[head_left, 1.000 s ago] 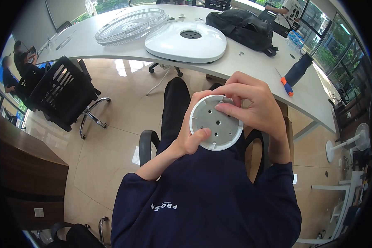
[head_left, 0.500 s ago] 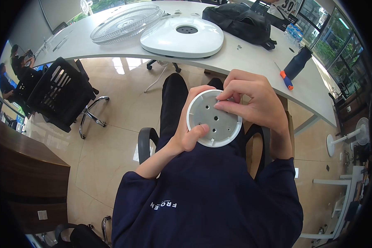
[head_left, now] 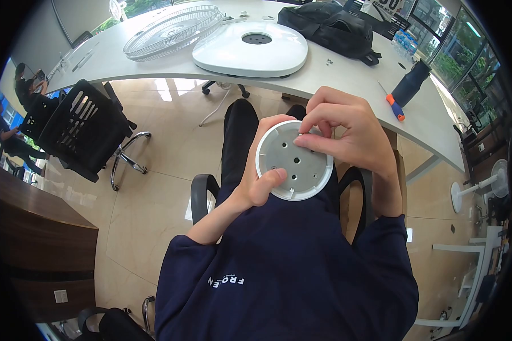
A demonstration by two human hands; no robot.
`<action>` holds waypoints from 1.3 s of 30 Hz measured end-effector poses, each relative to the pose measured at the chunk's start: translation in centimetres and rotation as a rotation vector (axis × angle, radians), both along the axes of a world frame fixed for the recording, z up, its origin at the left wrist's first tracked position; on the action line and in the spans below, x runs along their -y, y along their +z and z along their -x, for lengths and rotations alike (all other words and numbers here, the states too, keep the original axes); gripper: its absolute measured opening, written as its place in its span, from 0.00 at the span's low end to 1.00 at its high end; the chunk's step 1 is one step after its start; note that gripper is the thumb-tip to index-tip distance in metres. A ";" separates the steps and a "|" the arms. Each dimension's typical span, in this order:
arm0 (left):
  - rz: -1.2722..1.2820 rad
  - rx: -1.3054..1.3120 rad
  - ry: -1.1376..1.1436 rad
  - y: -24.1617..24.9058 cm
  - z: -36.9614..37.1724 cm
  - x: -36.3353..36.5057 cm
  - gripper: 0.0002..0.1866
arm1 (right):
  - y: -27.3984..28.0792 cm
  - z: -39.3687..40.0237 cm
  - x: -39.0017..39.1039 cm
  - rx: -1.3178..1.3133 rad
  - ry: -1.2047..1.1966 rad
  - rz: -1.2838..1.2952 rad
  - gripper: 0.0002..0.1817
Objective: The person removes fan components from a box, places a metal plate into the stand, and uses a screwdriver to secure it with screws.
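My left hand [head_left: 260,181] grips a round white fan-base cover [head_left: 285,184] from its left side, thumb pressed on the inner face and fingers underneath. A grey metal plate with several holes fills the inside of the cover. Over its upper right part, my right hand [head_left: 347,128] pinches with thumb and index finger, the fingertips close to the plate. What lies in that pinch is tiny and mostly hidden, so I cannot make it out. The cover is held above my lap, its inner side turned up toward me.
On the white table [head_left: 256,85] lie a white fan base [head_left: 250,57], a clear fan grille [head_left: 173,34], a black backpack [head_left: 330,34], an orange-and-blue screwdriver [head_left: 395,107] and a dark bottle [head_left: 411,84]. A black chair [head_left: 79,128] stands at left. Other people are farther left.
My right fingers have shifted slightly at the plate, still pinched. My left hand keeps its hold on the cover. In the left background, one person has changed posture, with a leg stretched out.
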State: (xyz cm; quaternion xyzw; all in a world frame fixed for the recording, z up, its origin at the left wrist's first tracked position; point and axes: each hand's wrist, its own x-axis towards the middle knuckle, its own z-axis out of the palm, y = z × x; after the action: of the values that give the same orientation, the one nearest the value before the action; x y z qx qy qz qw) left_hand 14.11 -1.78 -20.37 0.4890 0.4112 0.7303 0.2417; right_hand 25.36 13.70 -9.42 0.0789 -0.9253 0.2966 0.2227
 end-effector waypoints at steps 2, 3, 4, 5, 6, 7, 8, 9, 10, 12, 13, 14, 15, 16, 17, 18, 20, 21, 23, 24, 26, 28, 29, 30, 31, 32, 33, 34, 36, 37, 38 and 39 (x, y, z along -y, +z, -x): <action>-0.015 0.035 -0.013 -0.2 -0.1 -0.3 0.46 | 0.1 0.1 0.4 -0.033 0.004 0.003 0.10; -0.031 0.070 -0.025 -0.4 -0.2 -0.4 0.46 | 0.1 0.1 0.4 -0.065 0.010 0.005 0.09; -0.031 0.069 -0.025 -0.5 -0.1 -0.5 0.46 | -0.1 0.1 0.2 -0.066 0.009 0.005 0.09; -0.035 0.057 -0.024 -0.7 0.0 -0.5 0.45 | -0.6 0.1 -0.2 -0.101 0.051 -0.015 0.10; -0.039 0.044 -0.023 -0.7 0.1 -0.5 0.45 | -0.8 0.2 -0.4 -0.135 0.092 -0.035 0.10; -0.039 0.044 -0.024 -0.6 -0.1 -0.5 0.45 | -0.8 0.2 -0.4 -0.136 0.091 -0.035 0.10; -0.025 0.066 -0.018 -0.3 -0.3 -0.4 0.45 | -0.8 0.1 -0.4 -0.111 0.072 -0.019 0.10; -0.010 0.088 -0.012 -0.2 -0.5 -0.4 0.45 | -0.8 0.1 -0.3 -0.087 0.054 -0.003 0.11; -0.010 0.088 -0.012 -0.2 -0.5 -0.3 0.45 | -0.6 0.0 0.0 -0.087 0.053 -0.003 0.11; -0.001 0.051 0.013 -0.1 -0.4 -0.2 0.45 | 0.0 -0.2 0.6 -0.062 -0.020 -0.070 0.11; 0.001 0.052 0.012 -0.2 -0.5 -0.3 0.45 | 0.1 -0.2 0.7 -0.062 -0.021 -0.068 0.11; -0.029 0.090 0.001 -0.4 -0.6 -0.6 0.45 | 0.1 -0.2 0.7 -0.079 0.004 -0.058 0.10; -0.061 0.128 -0.009 -0.5 -0.7 -0.7 0.45 | 0.2 -0.2 0.7 -0.097 0.029 -0.049 0.09; -0.061 0.127 -0.009 -0.4 -0.7 -0.7 0.45 | 0.0 -0.1 0.3 -0.098 0.029 -0.049 0.09; -0.035 0.114 -0.015 -0.4 -0.6 -0.5 0.45 | -0.5 0.0 -0.2 -0.120 0.068 -0.057 0.10; -0.009 0.102 -0.020 -0.3 -0.6 -0.4 0.45 | -0.7 0.1 -0.5 -0.141 0.107 -0.065 0.10; -0.005 0.087 -0.007 -0.1 -0.5 -0.2 0.45 | -0.9 0.1 -0.3 -0.136 0.073 -0.061 0.10; -0.002 0.073 0.007 0.0 -0.5 -0.2 0.45 | -0.9 0.0 -0.1 -0.129 0.039 -0.057 0.10; -0.009 0.074 -0.005 -0.5 -0.4 -0.5 0.45 | -0.7 -0.2 0.5 -0.124 0.000 -0.093 0.10; -0.015 0.075 -0.016 -0.6 -0.4 -0.6 0.45 | -0.5 -0.2 0.7 -0.117 -0.039 -0.127 0.10; -0.021 0.066 -0.025 -0.6 -0.2 -0.6 0.45 | -0.2 -0.1 1.0 -0.142 -0.011 -0.092 0.08; -0.030 0.058 -0.035 -0.5 -0.2 -0.5 0.46 | -0.4 0.0 0.6 -0.166 0.017 -0.059 0.08; -0.020 0.084 -0.038 -0.4 -0.4 -0.5 0.46 | -0.8 0.1 -0.1 -0.184 0.052 -0.081 0.08; -0.011 0.111 -0.041 -0.4 -0.6 -0.5 0.46 | -1.0 0.2 -0.4 -0.201 0.086 -0.103 0.09; -0.011 0.112 -0.043 -0.4 -0.6 -0.5 0.46 | -1.1 0.1 -0.4 -0.200 0.085 -0.104 0.09; -0.011 0.098 -0.041 -0.5 -0.5 -0.6 0.46 | -1.1 0.1 -0.2 -0.175 0.049 -0.085 0.10; -0.010 0.085 -0.037 -0.5 -0.4 -0.5 0.46 | -1.1 0.1 0.0 -0.151 0.015 -0.066 0.11; -0.009 0.085 -0.037 -0.6 -0.1 -0.5 0.46 | -0.9 0.1 0.2 -0.151 0.015 -0.064 0.11; -0.013 0.027 -0.044 -0.7 0.2 -0.5 0.46 | -0.6 -0.2 0.5 -0.138 -0.002 -0.096 0.13; -0.011 0.027 -0.047 -0.8 0.0 -0.6 0.46 | -0.7 -0.2 0.4 -0.138 -0.005 -0.093 0.13; -0.018 0.064 -0.046 -0.8 -0.3 -0.7 0.46 | -0.9 -0.1 0.3 -0.148 0.017 -0.051 0.12; -0.028 0.097 -0.044 -0.7 -0.3 -0.7 0.46 | -1.1 0.1 0.1 -0.161 0.040 -0.010 0.11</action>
State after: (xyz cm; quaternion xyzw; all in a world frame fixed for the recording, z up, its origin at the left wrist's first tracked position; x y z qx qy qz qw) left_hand 14.44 -1.13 -21.06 0.4654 0.3779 0.7532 0.2705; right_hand 25.25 13.62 -10.55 0.1219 -0.9041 0.2891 0.2902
